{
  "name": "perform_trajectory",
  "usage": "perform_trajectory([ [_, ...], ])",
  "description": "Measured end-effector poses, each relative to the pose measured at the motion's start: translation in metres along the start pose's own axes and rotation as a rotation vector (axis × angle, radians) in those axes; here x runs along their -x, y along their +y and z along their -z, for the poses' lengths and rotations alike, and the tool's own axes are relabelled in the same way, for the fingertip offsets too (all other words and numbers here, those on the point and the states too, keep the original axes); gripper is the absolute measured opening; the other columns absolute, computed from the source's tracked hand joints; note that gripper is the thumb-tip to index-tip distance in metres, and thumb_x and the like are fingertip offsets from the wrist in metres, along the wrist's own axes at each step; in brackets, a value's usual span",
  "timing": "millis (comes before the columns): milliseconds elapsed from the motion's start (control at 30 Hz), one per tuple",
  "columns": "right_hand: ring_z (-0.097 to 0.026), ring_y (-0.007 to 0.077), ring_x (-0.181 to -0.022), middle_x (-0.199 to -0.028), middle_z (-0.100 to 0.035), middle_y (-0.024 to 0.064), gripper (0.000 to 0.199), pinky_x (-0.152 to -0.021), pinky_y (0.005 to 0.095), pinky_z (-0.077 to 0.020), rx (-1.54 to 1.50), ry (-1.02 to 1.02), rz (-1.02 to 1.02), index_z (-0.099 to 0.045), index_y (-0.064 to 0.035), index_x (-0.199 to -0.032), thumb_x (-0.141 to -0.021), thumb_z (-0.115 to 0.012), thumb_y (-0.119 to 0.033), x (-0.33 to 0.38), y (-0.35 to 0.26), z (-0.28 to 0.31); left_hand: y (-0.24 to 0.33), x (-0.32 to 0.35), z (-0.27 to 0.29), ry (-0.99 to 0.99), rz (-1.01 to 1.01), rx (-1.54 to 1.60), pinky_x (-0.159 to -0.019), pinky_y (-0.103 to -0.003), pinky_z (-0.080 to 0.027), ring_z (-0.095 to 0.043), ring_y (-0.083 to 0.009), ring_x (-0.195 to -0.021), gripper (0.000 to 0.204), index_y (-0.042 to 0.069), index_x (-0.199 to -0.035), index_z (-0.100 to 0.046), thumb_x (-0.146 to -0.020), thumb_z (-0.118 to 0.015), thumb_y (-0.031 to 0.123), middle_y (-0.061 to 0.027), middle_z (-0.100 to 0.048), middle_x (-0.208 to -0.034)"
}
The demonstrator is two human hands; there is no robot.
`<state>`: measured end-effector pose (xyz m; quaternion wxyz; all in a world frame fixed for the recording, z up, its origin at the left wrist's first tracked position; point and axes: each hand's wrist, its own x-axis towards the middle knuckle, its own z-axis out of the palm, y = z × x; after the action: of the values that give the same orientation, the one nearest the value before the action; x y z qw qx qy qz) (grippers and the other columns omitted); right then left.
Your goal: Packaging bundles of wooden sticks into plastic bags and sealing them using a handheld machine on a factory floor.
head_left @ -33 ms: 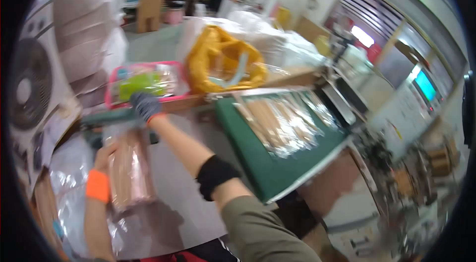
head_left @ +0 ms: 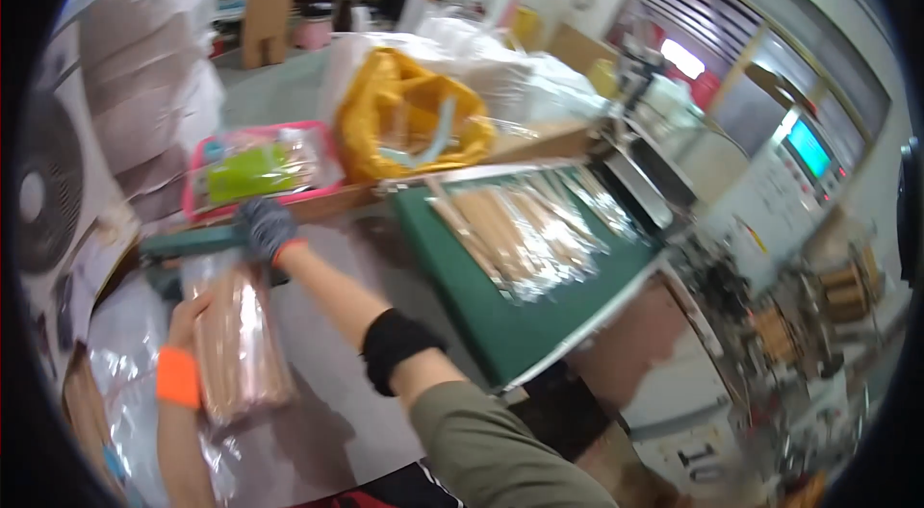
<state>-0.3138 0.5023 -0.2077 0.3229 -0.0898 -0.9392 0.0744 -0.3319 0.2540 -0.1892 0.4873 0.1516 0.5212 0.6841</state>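
Observation:
A clear plastic bag of long light-brown sticks (head_left: 245, 344) lies on the grey tabletop, its far end reaching a green bar-shaped device (head_left: 188, 241) that looks like a bag sealer. My left hand (head_left: 189, 317), with an orange wristband, grips the bag's left side near that end. On the right end of the green bar rests my right hand (head_left: 267, 227), in a grey glove, its fingers curled over it. The bag's far edge is partly hidden at the bar.
Behind the bar sits a pink basket (head_left: 332, 183) of packets, beside a yellow sack (head_left: 361, 138). To the right, bagged sticks (head_left: 525, 229) lie on a green conveyor belt (head_left: 472, 325). A fan (head_left: 48, 181) stands at left, above clear plastic bags (head_left: 125, 354).
The whole view has shifted slightly, so the surroundings sit a little further left. Both hands keep their places on the bag and the green bar.

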Motion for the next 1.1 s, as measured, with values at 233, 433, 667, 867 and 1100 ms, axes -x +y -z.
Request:
perform_trajectory([
  [233,-0.051,0.0313,-0.103,-0.107,-0.056,0.0160,0.028,-0.091,0.0390,-0.0388,-0.205,-0.181,-0.066,-0.057,-0.0058,-0.103,-0.088,-0.041,-0.024,0.008,-0.036,0.025,-0.049,-0.020,0.061,0.149,-0.065,0.178,-0.069,-0.033,-0.051,-0.061,-0.0213,-0.077,0.037,-0.002,-0.110,-0.054,-0.081,-0.060,0.021,-0.0103,-0.062,-0.094],
  [433,-0.033,0.0279,-0.126,-0.137,-0.033,0.0151,0.045,-0.104,0.0382,-0.0274,-0.332,-0.197,-0.175,-0.041,-0.0029,-0.127,-0.085,-0.040,-0.019,0.038,-0.042,0.027,-0.043,-0.007,0.030,0.102,-0.059,0.177,-0.071,-0.033,-0.051,-0.061,-0.0212,-0.080,0.038,-0.001,-0.111,-0.054,-0.082,-0.059,0.023,-0.0100,-0.062,-0.095],
  [667,-0.042,0.0280,-0.115,-0.118,-0.049,0.0179,0.041,-0.097,0.0394,-0.0310,-0.086,-0.277,0.190,-0.048,-0.0025,-0.116,-0.077,-0.051,-0.017,0.068,-0.009,0.088,-0.107,-0.051,0.111,0.173,0.068,-0.031,-0.085,-0.032,-0.044,-0.056,-0.0223,-0.097,0.045,0.000,-0.121,-0.047,-0.081,-0.056,0.019,-0.0113,-0.057,-0.108],
  [867,-0.055,0.0292,-0.074,-0.082,-0.054,0.0140,0.011,-0.072,0.0334,-0.0466,0.347,-0.092,-0.017,-0.054,-0.0038,-0.091,-0.082,-0.047,-0.004,0.095,0.306,0.322,-0.115,-0.038,0.144,0.357,0.052,-0.442,-0.086,-0.032,-0.041,-0.052,-0.0229,-0.102,0.045,0.000,-0.121,-0.046,-0.080,-0.055,0.017,-0.0117,-0.055,-0.112],
  [1100,-0.052,0.0370,-0.105,-0.112,-0.053,0.0230,0.058,-0.088,0.0428,-0.0420,0.858,0.117,-1.170,-0.049,-0.0031,-0.117,-0.076,-0.056,-0.043,0.195,0.590,0.511,-0.093,0.039,0.109,0.535,0.060,-0.938,-0.088,-0.033,-0.038,-0.049,-0.0236,-0.106,0.046,0.000,-0.122,-0.044,-0.080,-0.053,0.014,-0.0123,-0.051,-0.116],
])
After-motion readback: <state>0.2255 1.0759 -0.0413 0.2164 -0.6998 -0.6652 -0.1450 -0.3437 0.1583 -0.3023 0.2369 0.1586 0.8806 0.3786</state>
